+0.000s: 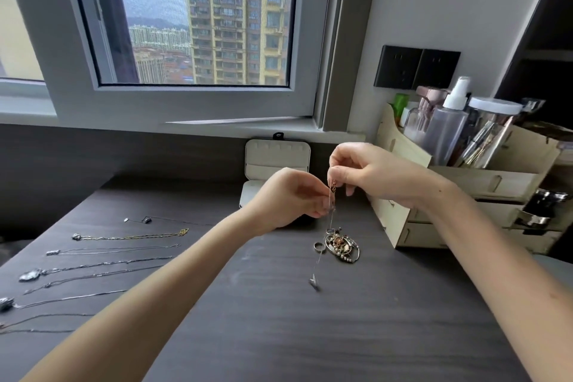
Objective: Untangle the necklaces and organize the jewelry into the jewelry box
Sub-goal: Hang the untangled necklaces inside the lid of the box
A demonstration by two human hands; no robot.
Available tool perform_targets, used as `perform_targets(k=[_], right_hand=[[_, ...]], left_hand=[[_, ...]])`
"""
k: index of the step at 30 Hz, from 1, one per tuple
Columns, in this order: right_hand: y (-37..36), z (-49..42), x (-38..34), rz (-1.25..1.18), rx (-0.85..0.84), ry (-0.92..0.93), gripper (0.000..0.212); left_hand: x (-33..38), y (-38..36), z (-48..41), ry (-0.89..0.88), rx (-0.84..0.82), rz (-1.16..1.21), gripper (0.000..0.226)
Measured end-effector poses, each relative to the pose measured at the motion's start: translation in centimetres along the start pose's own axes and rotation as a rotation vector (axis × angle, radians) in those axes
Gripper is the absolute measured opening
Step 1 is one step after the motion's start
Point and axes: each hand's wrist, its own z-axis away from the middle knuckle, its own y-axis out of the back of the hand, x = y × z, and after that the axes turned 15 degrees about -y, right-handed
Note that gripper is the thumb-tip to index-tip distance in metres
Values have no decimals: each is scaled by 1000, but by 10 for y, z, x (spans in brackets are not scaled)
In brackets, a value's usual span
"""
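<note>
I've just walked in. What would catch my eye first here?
Two hands raised mid-table, the left hand and right hand both pinching a thin chain that dangles over a tangled heap of jewelry. To the left, a row of necklaces lies stretched out on the dark table, and an open jewelry box stands behind the hands.
</note>
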Motion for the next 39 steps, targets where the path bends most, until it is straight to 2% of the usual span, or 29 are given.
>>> perform_targets(k=[3,6,16,19,22,23,24,26,29,32,34,36,39], right_hand=[[5,-2,-5,-14,18,14,18],[8,-3,-9,-12,24,20,18],[3,-7,-14,-59,12,34,19],[2,-13,-13,-269,-48,34,20],[5,-22,-11,-574,-229,-6,14],[6,-25,-11,-631,-291,-32,6],[7,-30,-10,-649,-334,-66,8],[10,-40,-8,-549,-339,-125,18],[9,-60,-13,-305,-206,-127,11],[8,-82,-27,-322,-113,-29,12],[9,-97,-37,-385,-79,14,12],[11,-113,-44,-433,-48,8,15],[15,-137,-47,-454,0,-18,16]], left_hand=[[1,0,0,13,-23,35,6],[4,3,2,56,-37,105,12],[6,10,5,54,28,88,15],[6,20,2,16,69,85,14],[6,35,-6,-2,184,125,17],[6,40,-10,-1,230,145,17],[5,46,-14,-1,267,154,17],[1,60,-22,-9,305,129,16],[-9,78,-36,-17,290,66,16],[-28,93,-49,-12,250,32,15],[-47,97,-58,-19,239,-66,14],[-72,98,-67,-17,225,-339,15],[-111,94,-76,-40,126,-783,28]])
